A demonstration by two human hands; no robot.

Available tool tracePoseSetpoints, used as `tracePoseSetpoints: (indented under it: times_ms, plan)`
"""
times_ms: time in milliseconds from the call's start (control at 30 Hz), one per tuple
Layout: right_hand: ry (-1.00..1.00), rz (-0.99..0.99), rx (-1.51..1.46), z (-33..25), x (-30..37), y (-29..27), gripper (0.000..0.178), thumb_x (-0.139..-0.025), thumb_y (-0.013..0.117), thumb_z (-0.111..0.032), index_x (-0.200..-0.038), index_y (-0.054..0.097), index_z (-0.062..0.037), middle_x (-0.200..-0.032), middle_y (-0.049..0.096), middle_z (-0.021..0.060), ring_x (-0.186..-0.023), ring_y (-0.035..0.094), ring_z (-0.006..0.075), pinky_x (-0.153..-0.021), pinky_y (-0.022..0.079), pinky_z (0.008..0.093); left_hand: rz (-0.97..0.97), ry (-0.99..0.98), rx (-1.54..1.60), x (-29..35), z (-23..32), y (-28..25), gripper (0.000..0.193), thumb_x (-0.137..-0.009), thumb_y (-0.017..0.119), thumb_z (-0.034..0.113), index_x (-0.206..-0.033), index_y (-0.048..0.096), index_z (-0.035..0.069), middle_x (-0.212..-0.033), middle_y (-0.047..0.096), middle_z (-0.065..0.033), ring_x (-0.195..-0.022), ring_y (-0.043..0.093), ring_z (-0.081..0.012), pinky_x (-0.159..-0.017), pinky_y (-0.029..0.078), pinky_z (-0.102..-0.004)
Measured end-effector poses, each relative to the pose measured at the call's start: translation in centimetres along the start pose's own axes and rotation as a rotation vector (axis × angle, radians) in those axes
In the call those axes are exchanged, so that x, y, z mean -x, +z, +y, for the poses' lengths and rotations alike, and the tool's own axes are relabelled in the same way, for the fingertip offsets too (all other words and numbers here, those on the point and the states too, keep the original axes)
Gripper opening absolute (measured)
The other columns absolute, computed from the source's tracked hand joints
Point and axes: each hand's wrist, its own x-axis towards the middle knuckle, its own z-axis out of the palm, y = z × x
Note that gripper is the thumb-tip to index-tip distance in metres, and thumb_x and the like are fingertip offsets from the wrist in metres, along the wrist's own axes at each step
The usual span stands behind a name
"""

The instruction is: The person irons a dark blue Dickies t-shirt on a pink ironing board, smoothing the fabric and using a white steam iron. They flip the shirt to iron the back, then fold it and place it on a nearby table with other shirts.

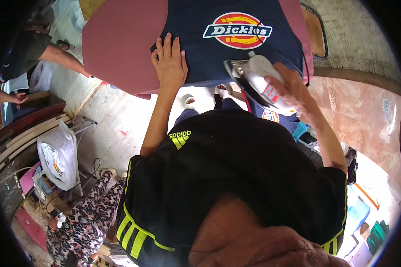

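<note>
A navy garment (191,26) with a red, yellow and white printed emblem (238,30) is spread over a maroon-covered board (120,49). My left hand (170,64) lies flat on the garment's left edge, fingers stretched out and holding nothing. In my right hand (292,86) is a white and grey clothes iron (260,73), gripped by its handle. The iron is tilted on its side at the board's near edge, below the emblem, its metal soleplate partly showing. A thin dark cord (289,29) loops across the garment to the right.
Under the board's near edge hangs another dark cloth with a similar emblem (271,116). At the left, a person's arm (64,58) reaches toward the board. A person in patterned trousers (91,209) is at lower left, near a white plastic bag (58,155). A blue stool (357,209) stands lower right.
</note>
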Motion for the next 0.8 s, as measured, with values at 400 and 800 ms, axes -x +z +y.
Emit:
tracePoseSetpoints:
  times_ms: [400,800]
  plan:
    - [0.522,-0.036,-0.512,-5.0,-9.7,4.1,0.045,-0.095,0.067,-0.034,-0.122,0.058,0.0014,-0.11,0.068,0.0278,-0.097,0.069,0.0436,-0.085,0.056,0.047,-0.111,-0.035,0.121,-0.7,-2.1,-1.6,0.041,-0.092,0.057,0.003,-0.132,0.06,0.005,-0.145,0.052,-0.0129,-0.137,0.046,-0.0355,-0.105,0.037,-0.0495]
    - [0.906,-0.106,-0.548,8.0,2.8,-2.2,0.042,-0.097,0.063,-0.043,-0.109,0.062,-0.003,-0.088,0.069,0.0201,-0.078,0.07,0.0342,-0.071,0.052,0.0405,0.037,0.181,-0.016,-17.3,-1.1,7.1,0.038,-0.095,0.061,0.027,-0.131,0.061,0.013,-0.144,0.05,-0.008,-0.132,0.045,-0.0302,-0.101,0.034,-0.0572]
